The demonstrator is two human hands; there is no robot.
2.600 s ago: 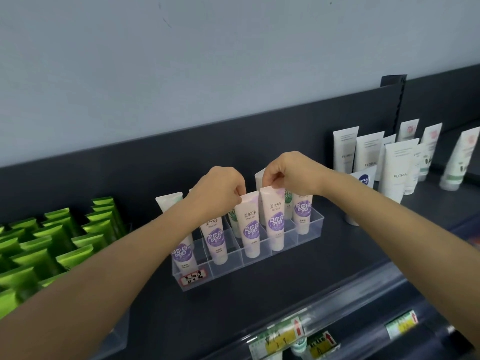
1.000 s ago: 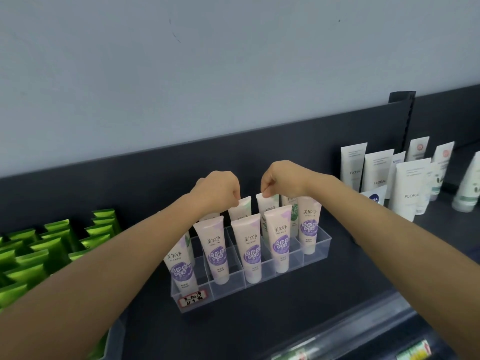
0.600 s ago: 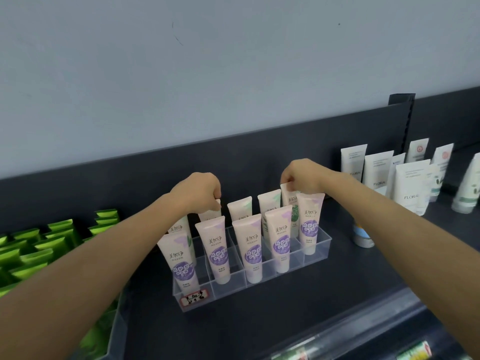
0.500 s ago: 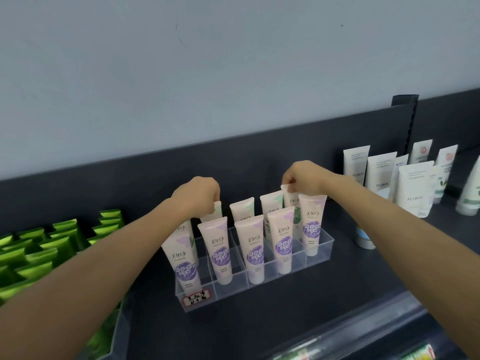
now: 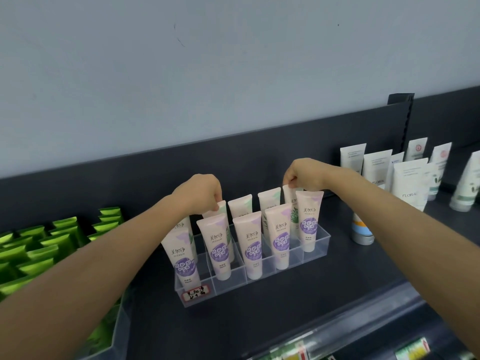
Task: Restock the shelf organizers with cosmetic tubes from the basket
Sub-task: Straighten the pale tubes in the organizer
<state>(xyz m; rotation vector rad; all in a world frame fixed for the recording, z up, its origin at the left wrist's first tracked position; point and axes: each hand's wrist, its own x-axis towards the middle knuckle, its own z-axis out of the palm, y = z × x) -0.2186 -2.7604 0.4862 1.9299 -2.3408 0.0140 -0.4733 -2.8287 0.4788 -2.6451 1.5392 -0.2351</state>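
Item: clear organizer [image 5: 233, 287], five compartments in a row, at the centre of the frame on a dark shelf [image 5: 350, 276].

Contents, front row: five purple-label tubes [image 5: 250, 245], one per compartment, caps down and crimped ends up, leaning slightly back.

Contents, back row: green-print tubes [image 5: 240, 207], pale, mostly hidden behind the front row.

Left hand [image 5: 200, 193]: over the left part of the organizer. Its fingers [image 5: 217, 201] are curled, tips pressed on the crimped top of the left back tube [image 5: 220, 207], pinching it.

Right hand [image 5: 304, 175]: over the right end. Its fingers [image 5: 291, 179] are curled and pinch the top edge of the right back tube [image 5: 289, 201], which stands in the last compartment behind a purple-label tube.

Fitting: handwritten price tag [image 5: 196, 294], red-edged, on the organizer's front wall at its left end.

Neighbours, left of frame: green tubes [image 5: 39, 250] packed in rows in a clear bin [image 5: 122, 331].

Neighbours, right of frame: white tubes [image 5: 407, 183], standing loose on the shelf, some marked FLORAL; nearer the organizer, a tube with blue and orange bands [image 5: 361, 229].

Surroundings: dark back panel [image 5: 117, 183] behind the shelf, pale wall [image 5: 233, 61] above; coloured shelf labels [image 5: 413, 349] at the lower right edge.
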